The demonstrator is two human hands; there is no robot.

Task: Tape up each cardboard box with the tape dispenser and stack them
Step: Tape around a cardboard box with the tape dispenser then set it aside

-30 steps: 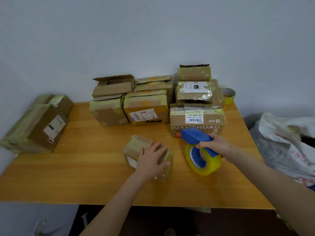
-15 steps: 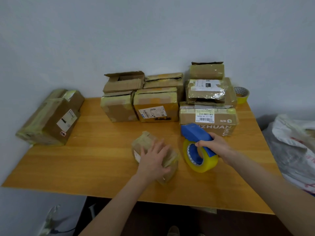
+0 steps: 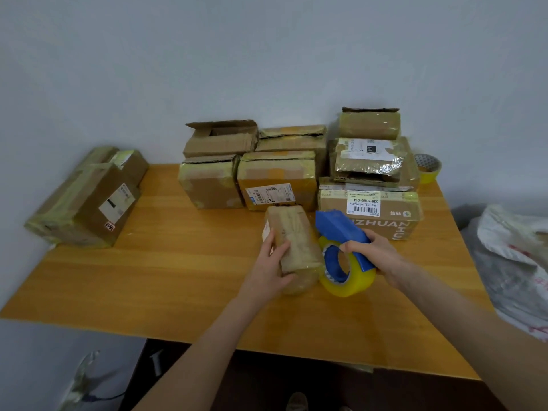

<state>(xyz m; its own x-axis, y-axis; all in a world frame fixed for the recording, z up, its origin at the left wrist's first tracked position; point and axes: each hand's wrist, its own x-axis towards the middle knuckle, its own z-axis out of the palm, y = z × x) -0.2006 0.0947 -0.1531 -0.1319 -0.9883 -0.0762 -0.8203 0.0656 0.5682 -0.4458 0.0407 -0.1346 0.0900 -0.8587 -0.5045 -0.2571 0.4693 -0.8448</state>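
Note:
A small taped cardboard box point(image 3: 292, 238) lies on the wooden table point(image 3: 166, 280), near its middle. My left hand point(image 3: 272, 265) grips its near left side, thumb on top. Right beside the box, my right hand point(image 3: 375, 255) holds the blue tape dispenser point(image 3: 341, 229), whose yellow tape roll point(image 3: 348, 274) touches the table. A stack of several cardboard boxes point(image 3: 278, 180) stands along the wall behind, with a labelled box point(image 3: 370, 212) at the right and an open-flapped box point(image 3: 221, 137) on top at the left.
A large taped box point(image 3: 86, 203) leans at the table's far left edge. A spare yellow tape roll point(image 3: 428, 167) sits at the back right corner. A white plastic bag point(image 3: 516, 262) lies off the table's right side. The near table edge faces me.
My left hand has turned the small box so it points away from me and shifted it toward the stack. The dispenser has stayed beside it in my right hand.

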